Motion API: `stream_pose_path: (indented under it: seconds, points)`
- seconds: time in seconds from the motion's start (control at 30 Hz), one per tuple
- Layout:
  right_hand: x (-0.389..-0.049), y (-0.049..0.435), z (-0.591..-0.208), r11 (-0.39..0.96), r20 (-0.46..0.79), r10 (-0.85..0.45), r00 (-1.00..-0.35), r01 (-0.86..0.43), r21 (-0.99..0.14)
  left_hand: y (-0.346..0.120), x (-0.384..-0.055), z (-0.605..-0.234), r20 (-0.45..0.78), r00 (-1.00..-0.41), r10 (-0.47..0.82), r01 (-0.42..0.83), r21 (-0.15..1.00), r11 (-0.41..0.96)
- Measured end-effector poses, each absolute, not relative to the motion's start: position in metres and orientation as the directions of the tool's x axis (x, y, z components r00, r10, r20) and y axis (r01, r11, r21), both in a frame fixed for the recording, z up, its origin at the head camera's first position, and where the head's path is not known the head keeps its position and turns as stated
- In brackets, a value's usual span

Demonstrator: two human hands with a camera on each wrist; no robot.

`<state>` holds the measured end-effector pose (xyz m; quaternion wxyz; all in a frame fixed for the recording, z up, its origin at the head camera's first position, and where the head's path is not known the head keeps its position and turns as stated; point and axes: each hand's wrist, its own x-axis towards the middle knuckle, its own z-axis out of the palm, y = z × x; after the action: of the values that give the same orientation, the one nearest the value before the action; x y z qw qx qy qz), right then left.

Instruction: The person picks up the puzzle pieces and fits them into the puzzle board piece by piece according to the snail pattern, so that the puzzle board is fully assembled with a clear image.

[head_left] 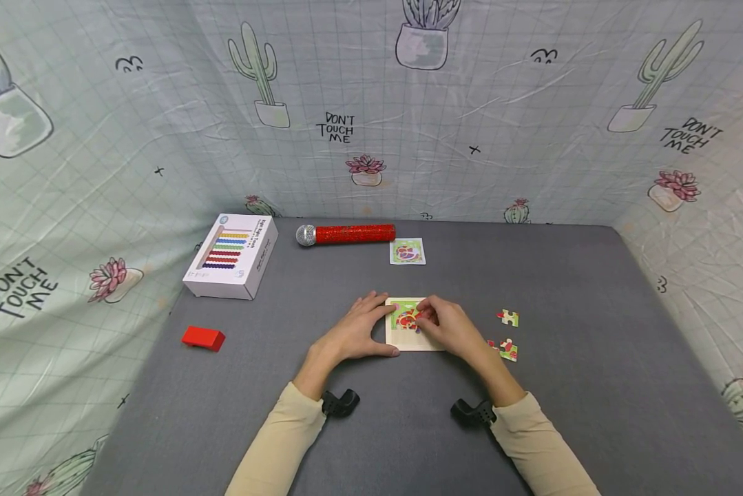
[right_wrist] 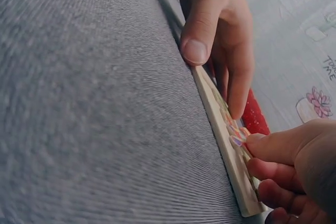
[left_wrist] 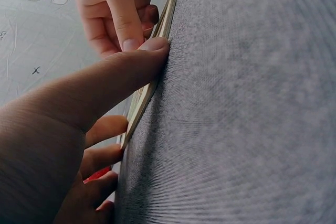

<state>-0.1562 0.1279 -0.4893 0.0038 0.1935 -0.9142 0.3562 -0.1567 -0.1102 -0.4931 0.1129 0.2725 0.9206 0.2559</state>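
A small wooden jigsaw board [head_left: 402, 343] lies on the grey table in front of me, part of its red and green picture [head_left: 403, 315] filled in at the upper left. My left hand [head_left: 355, 332] rests at the board's left side, fingers spread. Its thumb touches the near left corner and its index finger reaches the upper left. Over the middle of the board, my right hand [head_left: 454, 332] pinches a small colourful puzzle piece [right_wrist: 239, 139] between thumb and fingers, low against the picture. The fingers cover much of that piece.
Loose puzzle pieces [head_left: 508, 318] lie to the right, some beside my right wrist. Behind the board are a picture card [head_left: 407, 251] and a red microphone [head_left: 354, 234]. At left stand a white box [head_left: 231, 256] and a red block [head_left: 203, 338]. A printed curtain [head_left: 371, 89] hangs behind.
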Motion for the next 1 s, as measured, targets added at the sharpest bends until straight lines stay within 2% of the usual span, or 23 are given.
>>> stream_pose_path:
  seconds: [0.63,1.0]
  points:
    - [-0.1523,0.1255,-0.4925,0.690,0.250,-0.413,-0.876,-0.480,-0.542,-0.1106,-0.1557,-0.4909,-0.073,-0.821,0.567,0.449,0.530,0.719]
    - [-0.1509,0.1250,-0.4949,0.694,0.261,-0.420,-0.869,-0.494,-0.524,-0.1111,-0.1559,-0.4915,-0.067,-0.820,0.568,0.456,0.522,0.721]
